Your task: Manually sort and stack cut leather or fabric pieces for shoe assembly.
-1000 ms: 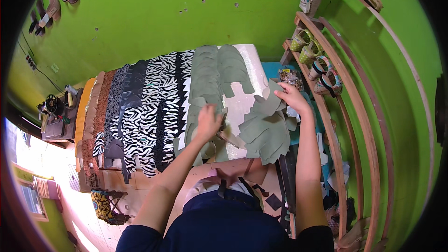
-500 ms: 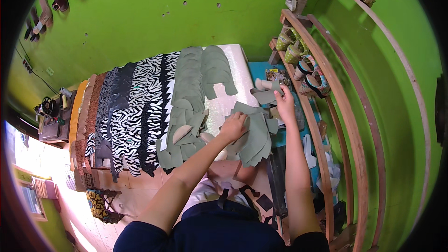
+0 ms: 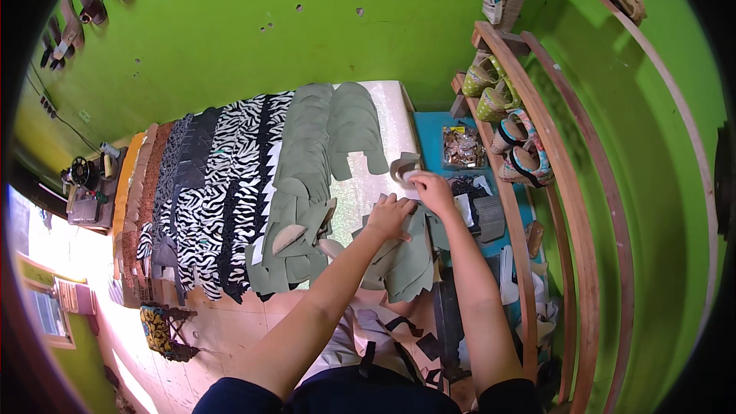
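My right hand [image 3: 435, 191] pinches a grey-green cut piece [image 3: 405, 164] that is curled over, its pale underside partly showing. It is just beyond my left hand [image 3: 389, 218], which lies with fingers apart on a loose pile of grey-green pieces [image 3: 406, 268] at the near right corner of the table. To the left, overlapping grey-green pieces [image 3: 301, 153] run in a long row, with a mixed heap at its near end. A shorter row of curved grey-green pieces [image 3: 356, 119] lies beside it.
Rows of zebra-patterned pieces [image 3: 230, 184] cover the table's left part. A wooden rack [image 3: 537, 107] with sandals stands close on the right. Between them, a blue surface [image 3: 437, 124] carries a clear box of small parts [image 3: 463, 149]. A patterned stool [image 3: 157, 332] stands at lower left.
My right hand has moved left and nearer my left hand, bringing the grey-green piece from over the blue surface to the table, where it is now curled. My left hand stays on the pile.
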The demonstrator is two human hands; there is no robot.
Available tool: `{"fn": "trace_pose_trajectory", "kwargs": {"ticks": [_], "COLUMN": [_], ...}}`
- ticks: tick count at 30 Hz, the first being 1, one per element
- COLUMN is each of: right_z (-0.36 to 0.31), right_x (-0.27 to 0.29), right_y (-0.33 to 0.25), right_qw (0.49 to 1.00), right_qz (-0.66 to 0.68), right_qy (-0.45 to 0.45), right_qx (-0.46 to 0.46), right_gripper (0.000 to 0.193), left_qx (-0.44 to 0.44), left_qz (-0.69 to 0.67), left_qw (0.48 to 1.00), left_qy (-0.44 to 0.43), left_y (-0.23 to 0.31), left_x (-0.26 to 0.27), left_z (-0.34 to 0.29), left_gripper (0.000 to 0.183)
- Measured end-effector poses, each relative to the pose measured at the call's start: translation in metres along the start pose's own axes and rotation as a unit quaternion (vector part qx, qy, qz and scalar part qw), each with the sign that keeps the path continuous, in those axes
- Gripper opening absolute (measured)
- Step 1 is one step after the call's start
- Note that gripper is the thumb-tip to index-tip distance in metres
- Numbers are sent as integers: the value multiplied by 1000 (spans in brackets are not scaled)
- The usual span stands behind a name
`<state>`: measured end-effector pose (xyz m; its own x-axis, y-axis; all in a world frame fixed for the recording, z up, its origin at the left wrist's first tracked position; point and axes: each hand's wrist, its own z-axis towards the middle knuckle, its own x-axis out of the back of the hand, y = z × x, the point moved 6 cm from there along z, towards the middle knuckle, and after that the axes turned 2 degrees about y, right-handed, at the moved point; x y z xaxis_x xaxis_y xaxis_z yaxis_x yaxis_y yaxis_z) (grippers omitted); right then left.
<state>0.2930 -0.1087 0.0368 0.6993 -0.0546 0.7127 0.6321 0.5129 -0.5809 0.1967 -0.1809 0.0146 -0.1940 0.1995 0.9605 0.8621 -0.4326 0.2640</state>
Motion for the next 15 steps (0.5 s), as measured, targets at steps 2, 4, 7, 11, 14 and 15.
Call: {"fn": "trace_pose_trajectory", "kwargs": {"ticks": [2, 4, 7, 11, 14, 15], "right_z": [-3, -3, -3, -13, -23, -30], "right_x": [-23, -32, -40, -50, -57, -58], "right_y": [9, 12, 10, 6, -7, -7], "right_qw": [991, 985, 975, 946, 916, 899], "right_qz": [18, -3, -47, -74, -51, -40], "right_qy": [-111, -156, -211, -308, -390, -425], "right_qx": [-68, -70, -56, -73, -83, -96], "right_gripper": [22, 22, 22, 23, 24, 25], "left_qx": [8, -69, -80, -24, -19, -20], "left_qz": [6, 18, 14, 24, 15, 13], "left_qw": [1000, 990, 965, 960, 954, 953], "left_qy": [14, 123, 251, 278, 300, 302], "left_y": [-3, 8, 9, 11, 7, 9], "left_x": [-3, -2, -10, -17, -13, -15], "left_z": [-5, -17, -53, -71, -77, -78], "left_gripper": [80, 58, 41, 28, 25, 25]}}
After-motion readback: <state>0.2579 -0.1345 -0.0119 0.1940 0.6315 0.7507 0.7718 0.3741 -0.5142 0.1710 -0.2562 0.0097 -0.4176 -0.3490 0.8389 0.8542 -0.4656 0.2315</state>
